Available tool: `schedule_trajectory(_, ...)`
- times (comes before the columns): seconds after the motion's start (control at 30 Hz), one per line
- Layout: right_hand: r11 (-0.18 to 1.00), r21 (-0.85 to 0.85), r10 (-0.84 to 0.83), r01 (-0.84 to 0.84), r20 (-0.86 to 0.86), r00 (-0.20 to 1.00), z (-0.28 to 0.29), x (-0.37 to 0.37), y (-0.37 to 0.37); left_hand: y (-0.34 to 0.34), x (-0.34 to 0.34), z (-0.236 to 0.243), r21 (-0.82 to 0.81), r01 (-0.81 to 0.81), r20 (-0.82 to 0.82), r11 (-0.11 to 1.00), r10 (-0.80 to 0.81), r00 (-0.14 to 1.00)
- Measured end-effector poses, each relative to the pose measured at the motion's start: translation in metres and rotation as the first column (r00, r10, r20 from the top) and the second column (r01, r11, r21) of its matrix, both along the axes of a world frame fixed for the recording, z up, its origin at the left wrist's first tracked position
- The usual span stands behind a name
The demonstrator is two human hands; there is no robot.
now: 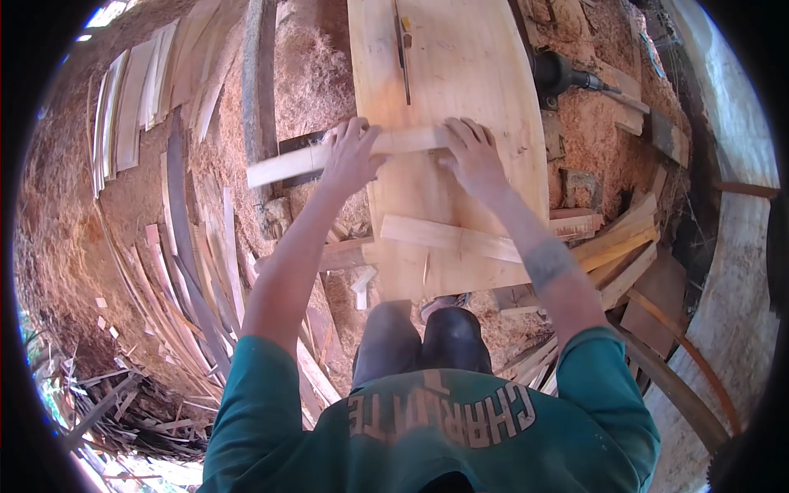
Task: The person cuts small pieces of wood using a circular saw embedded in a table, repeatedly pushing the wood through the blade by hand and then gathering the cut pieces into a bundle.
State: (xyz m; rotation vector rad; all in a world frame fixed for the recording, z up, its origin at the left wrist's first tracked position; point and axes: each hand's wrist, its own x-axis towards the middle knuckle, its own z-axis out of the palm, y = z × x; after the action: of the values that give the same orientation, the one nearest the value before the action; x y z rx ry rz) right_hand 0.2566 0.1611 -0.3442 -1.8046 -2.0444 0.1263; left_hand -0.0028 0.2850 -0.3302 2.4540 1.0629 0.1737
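A pale wooden strip [288, 167] lies crosswise over a broad wooden board [460, 57] and sticks out past the board's left edge. My left hand [352, 158] grips it around the middle, fingers bent over the far side. Around its right end my right hand [475, 156] is closed, with part of the grip hidden under the fingers. Closer to me, a second pale wooden strip [448, 238] rests slantwise on the board, partly beneath my right forearm. Beyond my hands lie a thin dark rod [401, 37] and a slim tool with a wooden handle [407, 66].
A black power tool [559, 74] with a metal nose is at the board's right. Long wooden slats [136, 99] lean in rows at the left. Offcuts [625, 246] are piled at the right, and sawdust [308, 74] covers the ground. A dark beam [260, 82] runs along the left.
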Motion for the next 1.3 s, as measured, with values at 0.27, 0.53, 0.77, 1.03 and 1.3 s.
schedule_trajectory(0.27,1.0,-0.01,-0.015,0.015,0.003,1.0,-0.014,0.043,0.051,0.052,-0.067,-0.011,0.096,-0.054,-0.036,0.994,0.057,0.998)
schedule_trajectory(0.53,0.995,-0.037,-0.089,0.09,0.036,0.995,-0.018,0.062,0.056,0.09,-0.054,-0.013,0.015,0.003,0.074,1.0,-0.004,0.997)
schedule_trajectory(0.77,0.997,-0.044,-0.065,0.065,0.02,0.998,-0.02,0.071,0.061,0.091,-0.046,-0.019,0.11,0.009,0.032,0.994,-0.013,0.999)
schedule_trajectory(1.03,0.994,-0.072,-0.075,0.078,0.046,0.996,-0.019,0.073,0.064,0.091,-0.042,-0.014,0.054,0.0,0.048,0.999,-0.002,0.999)
schedule_trajectory(1.3,0.997,-0.05,-0.057,0.059,0.049,0.997,-0.02,0.073,0.071,0.096,-0.043,-0.019,0.124,0.006,0.046,0.992,-0.011,0.999)
